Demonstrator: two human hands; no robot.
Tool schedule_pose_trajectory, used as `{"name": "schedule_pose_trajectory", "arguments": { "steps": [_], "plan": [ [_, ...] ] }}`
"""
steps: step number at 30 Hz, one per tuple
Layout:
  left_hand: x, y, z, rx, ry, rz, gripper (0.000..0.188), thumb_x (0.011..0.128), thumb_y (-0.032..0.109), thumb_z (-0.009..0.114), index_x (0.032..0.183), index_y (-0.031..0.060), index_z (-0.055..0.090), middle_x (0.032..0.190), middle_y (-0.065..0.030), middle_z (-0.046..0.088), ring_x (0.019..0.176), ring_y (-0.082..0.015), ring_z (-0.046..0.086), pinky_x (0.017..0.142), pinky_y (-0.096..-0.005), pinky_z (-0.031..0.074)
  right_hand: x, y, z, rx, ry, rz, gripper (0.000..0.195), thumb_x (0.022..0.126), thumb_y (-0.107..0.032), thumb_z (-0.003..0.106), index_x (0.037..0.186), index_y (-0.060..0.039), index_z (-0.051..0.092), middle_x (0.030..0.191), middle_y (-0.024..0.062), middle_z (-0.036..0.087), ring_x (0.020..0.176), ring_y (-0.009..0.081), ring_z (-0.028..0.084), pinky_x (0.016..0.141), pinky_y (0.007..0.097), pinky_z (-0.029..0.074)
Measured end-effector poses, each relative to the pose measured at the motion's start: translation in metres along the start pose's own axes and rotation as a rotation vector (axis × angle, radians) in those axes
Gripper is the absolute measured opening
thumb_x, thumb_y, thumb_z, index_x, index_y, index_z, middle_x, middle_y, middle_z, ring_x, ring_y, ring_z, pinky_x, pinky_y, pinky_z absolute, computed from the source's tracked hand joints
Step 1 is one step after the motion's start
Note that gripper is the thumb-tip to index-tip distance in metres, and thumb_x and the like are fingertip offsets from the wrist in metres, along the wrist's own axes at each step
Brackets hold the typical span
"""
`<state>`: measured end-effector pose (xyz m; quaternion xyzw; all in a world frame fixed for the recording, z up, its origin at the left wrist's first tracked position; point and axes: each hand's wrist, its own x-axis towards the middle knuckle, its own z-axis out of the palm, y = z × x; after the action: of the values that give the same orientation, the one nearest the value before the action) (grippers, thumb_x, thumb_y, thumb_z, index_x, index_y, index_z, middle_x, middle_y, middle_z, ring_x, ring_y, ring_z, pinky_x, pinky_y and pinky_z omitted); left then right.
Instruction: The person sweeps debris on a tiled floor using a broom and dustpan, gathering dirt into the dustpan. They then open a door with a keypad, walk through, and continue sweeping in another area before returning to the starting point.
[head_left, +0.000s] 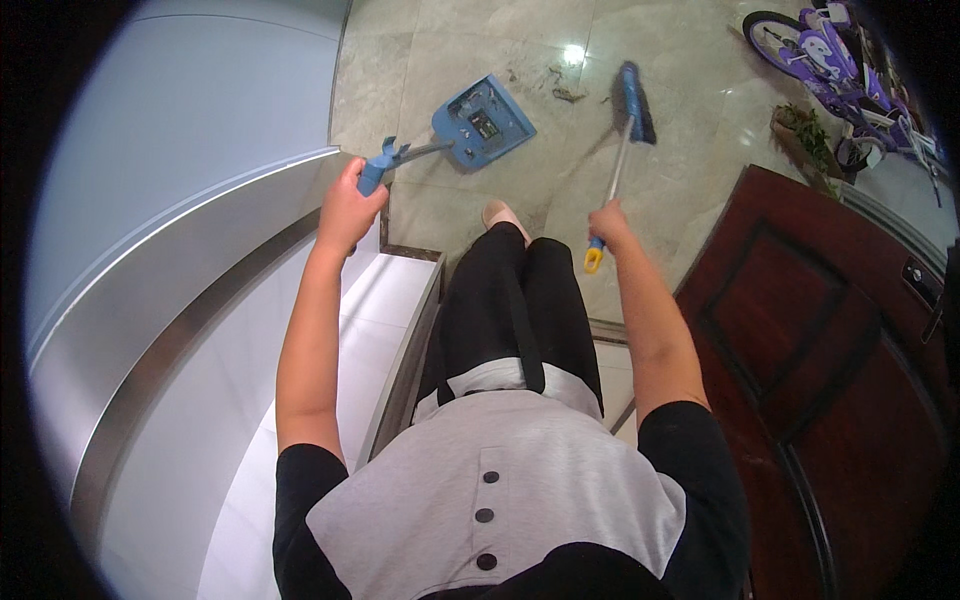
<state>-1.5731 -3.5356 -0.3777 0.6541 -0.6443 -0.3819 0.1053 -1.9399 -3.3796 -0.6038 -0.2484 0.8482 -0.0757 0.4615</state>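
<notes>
My left hand (349, 206) grips the blue handle top of a long-handled dustpan (453, 124). The blue pan rests on the tiled floor, its open edge towards the right, with debris and a small dark piece (484, 126) in it. In my right hand (609, 224) is the pole of a broom (622, 161), near its yellow hanging loop (593, 260). The broom's blue head (634, 101) with dark bristles is at the floor, right of the pan. Between pan and broom lie a clump of grey dirt (568, 94) and smaller bits.
A dark red panelled door (795, 322) stands open on the right. Beyond it are a purple bicycle (821, 56) and a planter with green leaves (806, 139). A grey-white wall (247, 82) and a white tiled ledge (382, 300) flank my left side.
</notes>
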Motion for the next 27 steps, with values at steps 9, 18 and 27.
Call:
{"name": "schedule_pose_trajectory", "arguments": {
  "steps": [9,18,27],
  "plan": [
    [0.016,0.019,0.006,0.059,-0.009,0.069,0.024,0.072,0.019,0.061,0.082,0.0014,0.048,0.069,-0.0192,0.056,0.064,-0.0362,0.055,0.06,-0.0425,0.043,-0.093,-0.017,0.032,-0.051,-0.339,-0.078,0.057,0.077,0.0,0.054,0.128,0.0044,0.026,0.075,0.0215,0.058,0.055,0.0294,0.062,0.044,0.0401,0.051],
    [0.019,0.003,0.003,0.107,0.041,0.13,0.02,0.076,0.016,0.061,0.089,0.0037,0.052,0.063,-0.0058,0.054,0.048,-0.0136,0.052,0.047,-0.0296,0.042,-0.149,0.016,-0.066,-0.096,-0.274,-0.178,0.073,0.078,-0.004,0.057,0.144,-0.0116,0.027,0.093,0.0232,0.062,0.082,0.0371,0.064,0.07,0.0428,0.051],
    [0.004,0.05,-0.023,0.03,0.022,-0.171,0.023,0.073,0.018,0.061,0.087,0.0031,0.05,0.069,-0.0174,0.056,0.062,-0.0357,0.055,0.059,-0.0401,0.044,0.007,-0.085,-0.089,-0.357,0.006,-0.264,0.064,0.082,-0.007,0.048,0.141,-0.0031,0.025,0.1,0.0276,0.061,0.094,0.041,0.061,0.079,0.0468,0.048]
  ]
}}
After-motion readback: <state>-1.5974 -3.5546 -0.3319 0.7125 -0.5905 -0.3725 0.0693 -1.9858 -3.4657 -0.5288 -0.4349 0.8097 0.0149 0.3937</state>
